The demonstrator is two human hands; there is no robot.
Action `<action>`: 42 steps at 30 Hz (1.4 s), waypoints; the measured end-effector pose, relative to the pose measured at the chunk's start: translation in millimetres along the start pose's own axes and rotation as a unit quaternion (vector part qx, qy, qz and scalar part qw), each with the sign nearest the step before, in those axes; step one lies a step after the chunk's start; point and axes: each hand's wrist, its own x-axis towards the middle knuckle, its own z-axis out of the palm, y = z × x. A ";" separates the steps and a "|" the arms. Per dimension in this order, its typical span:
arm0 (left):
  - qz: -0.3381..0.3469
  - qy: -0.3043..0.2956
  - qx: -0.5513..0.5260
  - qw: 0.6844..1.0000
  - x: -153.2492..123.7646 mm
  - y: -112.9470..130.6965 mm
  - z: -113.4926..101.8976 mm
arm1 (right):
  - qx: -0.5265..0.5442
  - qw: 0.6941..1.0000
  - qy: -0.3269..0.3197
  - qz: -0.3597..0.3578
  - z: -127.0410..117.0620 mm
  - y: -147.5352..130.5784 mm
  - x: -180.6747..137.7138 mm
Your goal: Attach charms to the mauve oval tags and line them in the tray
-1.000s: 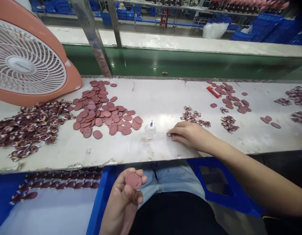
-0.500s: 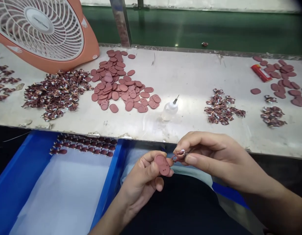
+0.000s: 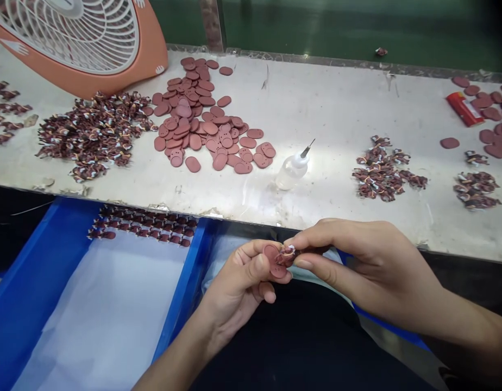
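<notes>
My left hand (image 3: 246,277) pinches a reddish-brown oval base (image 3: 277,269) between thumb and fingers. My right hand (image 3: 361,266) grips a small dark-brown figurine (image 3: 287,254) with thumb and forefinger, its lower part against the face of the base. Fine details of the figurine are too small to make out. On the table beyond my hands stands a clear needle-tipped bottle (image 3: 292,170). A heap of similar oval bases (image 3: 210,128) lies behind and to the left of it. More figurines (image 3: 92,130) are piled at the left, and a smaller group (image 3: 383,171) lies at the right.
An orange fan (image 3: 153,49) stands at the back left. A blue drawer (image 3: 194,255), lined with white paper, holds rows of figurines on bases (image 3: 147,224). At the far right lie a red lighter (image 3: 465,109) and more bases. A green surface (image 3: 336,32) runs behind the table.
My right hand has moved left and brought the figurine onto the base in my left hand; before, the two were slightly apart. The view has shifted a little.
</notes>
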 end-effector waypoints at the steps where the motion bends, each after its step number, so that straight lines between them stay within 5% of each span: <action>1: -0.003 -0.002 -0.002 1.000 0.3 -0.4 -0.6 | -0.005 1.000 -0.004 -0.006 -0.2 -0.2 0.2; 42: -0.026 -0.021 -0.023 0.999 -9.8 -4.6 0.7 | -0.078 0.989 -0.059 -0.113 -3.5 -12.0 -5.5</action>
